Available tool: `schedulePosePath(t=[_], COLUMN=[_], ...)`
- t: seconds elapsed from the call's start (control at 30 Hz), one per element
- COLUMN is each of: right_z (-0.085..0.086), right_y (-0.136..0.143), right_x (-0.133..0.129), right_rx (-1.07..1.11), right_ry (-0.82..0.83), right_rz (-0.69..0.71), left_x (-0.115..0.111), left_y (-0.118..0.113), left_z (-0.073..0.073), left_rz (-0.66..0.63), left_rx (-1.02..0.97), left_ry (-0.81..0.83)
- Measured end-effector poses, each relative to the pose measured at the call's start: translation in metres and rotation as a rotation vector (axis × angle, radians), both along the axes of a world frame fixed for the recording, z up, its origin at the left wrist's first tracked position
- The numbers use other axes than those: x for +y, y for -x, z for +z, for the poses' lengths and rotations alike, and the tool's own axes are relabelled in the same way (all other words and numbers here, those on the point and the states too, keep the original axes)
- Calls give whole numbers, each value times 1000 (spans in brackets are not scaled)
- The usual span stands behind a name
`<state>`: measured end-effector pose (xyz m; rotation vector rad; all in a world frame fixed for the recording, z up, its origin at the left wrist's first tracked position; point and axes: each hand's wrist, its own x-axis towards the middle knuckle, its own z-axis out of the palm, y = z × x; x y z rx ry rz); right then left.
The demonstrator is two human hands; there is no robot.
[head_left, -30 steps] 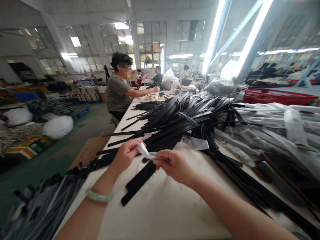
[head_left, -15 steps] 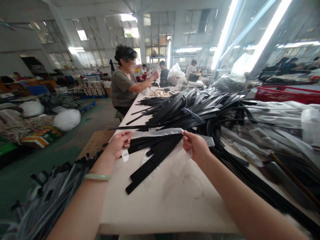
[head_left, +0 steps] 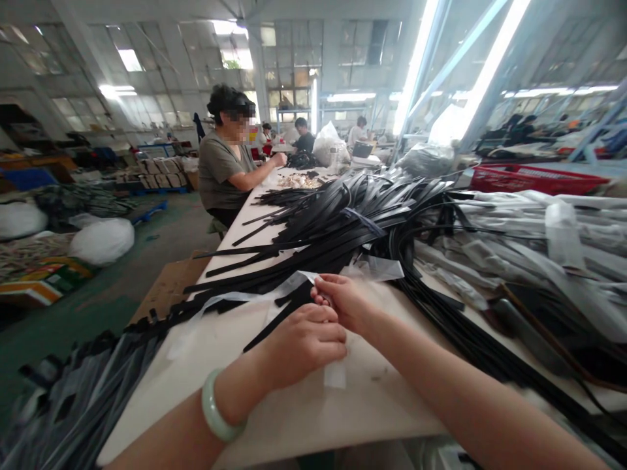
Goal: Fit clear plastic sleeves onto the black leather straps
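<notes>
My right hand (head_left: pixel 343 301) pinches one end of a long translucent plastic strip (head_left: pixel 255 295). From there the strip trails left and droops over the table. Close against it, my left hand (head_left: pixel 311 343) is closed with its knuckles up; its fingertips are hidden. A small whitish piece (head_left: pixel 336 373) shows below the left fingers, and whether they grip it is unclear. Beneath and behind the hands lie flat black straps (head_left: pixel 274 326), partly covered by the left hand. Another clear plastic piece (head_left: pixel 385 267) rests just beyond the right hand.
A large heap of black straps (head_left: pixel 362 209) covers the middle of the white table (head_left: pixel 161 391). Plastic-wrapped bundles (head_left: pixel 519 228) and a red crate (head_left: pixel 533 177) are at right. More wrapped straps (head_left: pixel 93 398) stand at lower left. A co-worker (head_left: pixel 223 163) sits across the table's left side.
My left hand has come right and nearer, beside my right hand, letting go of the strip's far end, which now hangs left. The right hand has shifted left and slightly down. The co-worker's hands have lowered.
</notes>
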<state>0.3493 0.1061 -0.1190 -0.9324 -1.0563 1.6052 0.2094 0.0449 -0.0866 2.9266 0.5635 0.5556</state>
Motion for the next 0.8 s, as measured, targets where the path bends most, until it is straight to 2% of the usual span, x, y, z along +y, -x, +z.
schedulePosePath(t=[0.1, 0.27, 0.33, 0.4, 0.5, 0.57, 0.67, 0.8], right_z=[0, 0, 2, 4, 7, 7, 3, -3], right_y=[2, -2, -5, -8, -7, -5, 0, 2], right_x=[-1, 3, 3, 0, -6, -9, -11, -9], right_rx=[-96, -347, -419, -519, -681, -706, -675, -588], right_ry=[-5, -97, -193, -379, -702, -805, -795, -650], right_rz=[-1, -85, -157, -212, -183, -117, -51, 19], left_x=[11, 34, 41, 46, 49, 49, 47, 45], left_y=[12, 35, 39, 41, 40, 39, 36, 32], left_z=[5, 8, 4, -2, -9, -11, -11, -11], left_rz=[102, 552, 652, 677, 674, 670, 676, 695], left_rx=[-252, -717, -852, -892, -839, -809, -780, -796], left_ry=[151, 495, 687, 805, 769, 742, 767, 759])
